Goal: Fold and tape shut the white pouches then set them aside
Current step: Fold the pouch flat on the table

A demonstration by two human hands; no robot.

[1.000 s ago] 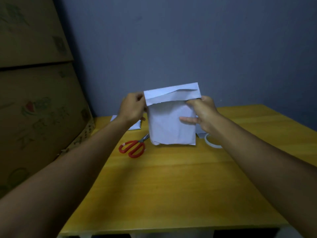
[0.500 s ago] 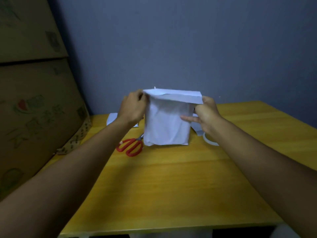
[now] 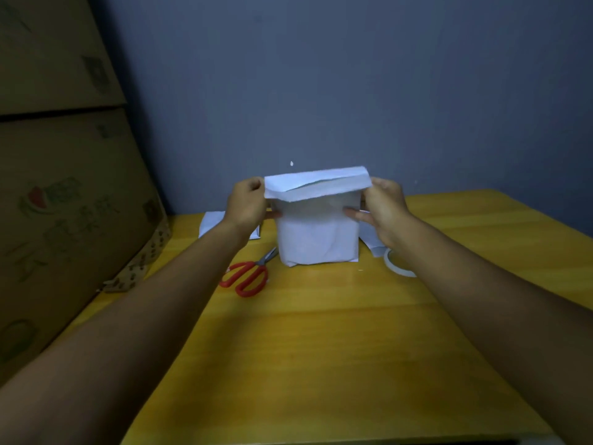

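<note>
A white pouch stands upright at the far middle of the yellow table, its top flap folded over toward me. My left hand pinches the pouch's upper left edge at the fold. My right hand grips the upper right edge, fingers against the front of the pouch. A roll of clear tape lies on the table just right of the pouch, partly hidden by my right wrist. Another white pouch lies flat behind my left hand.
Red-handled scissors lie on the table left of the pouch. Stacked cardboard boxes stand along the left side. More white paper lies behind my right hand. A grey wall closes the back.
The pouch's top flap has been folded further down toward me, and both hands have stayed at its upper corners. The camera view has shifted slightly.
</note>
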